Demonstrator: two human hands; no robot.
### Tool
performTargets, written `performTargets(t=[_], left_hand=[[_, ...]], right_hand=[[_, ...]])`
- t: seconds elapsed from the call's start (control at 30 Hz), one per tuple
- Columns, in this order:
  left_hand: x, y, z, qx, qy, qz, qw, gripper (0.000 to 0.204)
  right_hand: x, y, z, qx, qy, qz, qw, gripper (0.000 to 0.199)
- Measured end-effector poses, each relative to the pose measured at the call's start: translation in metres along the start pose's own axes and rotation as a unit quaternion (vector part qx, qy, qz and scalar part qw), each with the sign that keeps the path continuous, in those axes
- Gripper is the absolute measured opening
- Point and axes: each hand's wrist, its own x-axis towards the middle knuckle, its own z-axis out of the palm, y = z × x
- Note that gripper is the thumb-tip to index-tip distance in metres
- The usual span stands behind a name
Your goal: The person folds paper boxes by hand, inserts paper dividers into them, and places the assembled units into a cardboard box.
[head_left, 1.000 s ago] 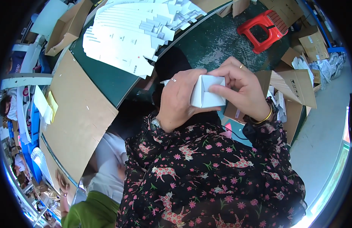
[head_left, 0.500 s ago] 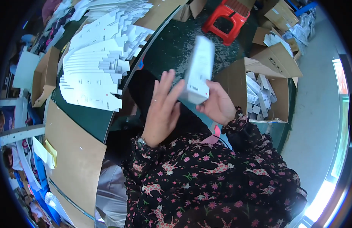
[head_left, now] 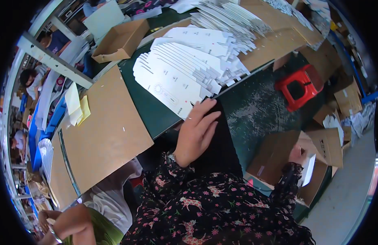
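My left hand (head_left: 196,134) is stretched out with its fingers apart and holds nothing. Its fingertips are at the near edge of a fanned stack of flat white cartons (head_left: 172,79) on the table; whether they touch cannot be told. My right hand (head_left: 296,155) is down inside an open cardboard box (head_left: 268,157) at the right. A white carton (head_left: 308,169) shows beside that wrist. The right fingers are blurred and partly hidden, so their grip on a carton is unclear.
A brown cardboard sheet (head_left: 105,139) covers the near left of the green table (head_left: 136,98). Beyond it stands a shallow brown tray (head_left: 121,41). A red plastic stool (head_left: 297,87) is on the floor at far right. Another person's arm (head_left: 70,224) shows at lower left.
My right hand has gone from in front of me, where it held up a folded white carton, into the cardboard box. My left hand now reaches the flat cartons. The view has swung left.
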Motion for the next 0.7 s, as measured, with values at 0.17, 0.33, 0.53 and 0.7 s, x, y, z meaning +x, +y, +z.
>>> performTargets(t=[0.17, 0.33, 0.53, 0.7], left_hand=[[-0.009, -0.019, -0.027, 0.119, 0.062, -0.083, 0.988, 0.032], [-0.016, -0.03, -0.024, 0.148, 0.082, -0.152, 0.974, 0.032], [-0.025, -0.029, -0.025, 0.148, 0.076, -0.148, 0.975, 0.035], [-0.024, -0.024, -0.025, 0.141, 0.069, -0.151, 0.976, 0.037]], right_hand=[[-0.12, 0.134, 0.124, -0.357, -0.169, 0.034, 0.918, 0.024], [-0.208, 0.204, 0.23, -0.485, -0.442, -0.006, 0.754, 0.02], [-0.228, 0.272, 0.282, -0.519, -0.45, -0.08, 0.722, 0.02], [-0.232, 0.269, 0.284, -0.522, -0.479, -0.166, 0.686, 0.025]])
